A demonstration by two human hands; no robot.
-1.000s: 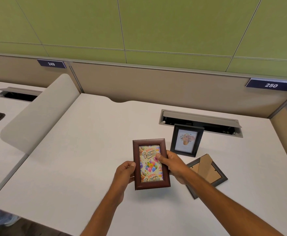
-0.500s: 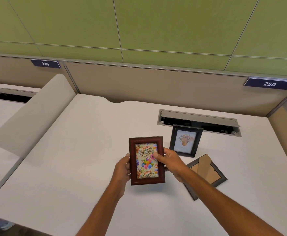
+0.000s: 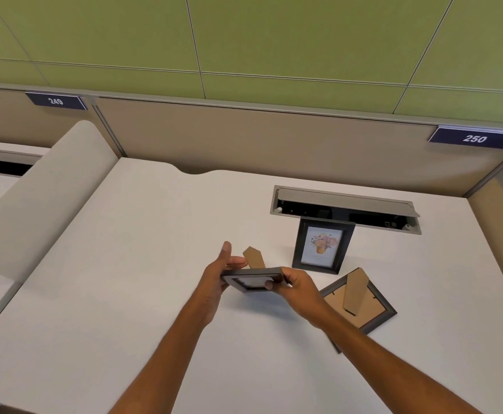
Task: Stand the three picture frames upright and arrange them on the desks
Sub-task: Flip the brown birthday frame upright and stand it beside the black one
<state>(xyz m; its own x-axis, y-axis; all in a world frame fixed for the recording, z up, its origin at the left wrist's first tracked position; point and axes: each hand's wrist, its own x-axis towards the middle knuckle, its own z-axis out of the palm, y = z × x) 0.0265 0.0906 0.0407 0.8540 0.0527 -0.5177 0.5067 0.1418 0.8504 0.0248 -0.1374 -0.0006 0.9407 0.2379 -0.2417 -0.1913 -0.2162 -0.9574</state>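
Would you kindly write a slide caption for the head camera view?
Both hands tilt a picture frame above the desk, its stand unfolded; one frame stands upright, another lies face down.

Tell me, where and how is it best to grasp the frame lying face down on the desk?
Probably by its two long side edges, coming from above: the face-down frame lies flat, and its cardboard stand sits along the middle of the back, leaving the dark rim free.

Held frame [image 3: 251, 278]: dark-edged, tipped almost flat above the surface, its cardboard easel stand [image 3: 254, 257] sticking up behind.
Flower frame [image 3: 321, 245]: black, upright by the cable slot, showing a flowerpot print.
Third frame [image 3: 360, 306]: grey, face down, brown backing and stand showing.
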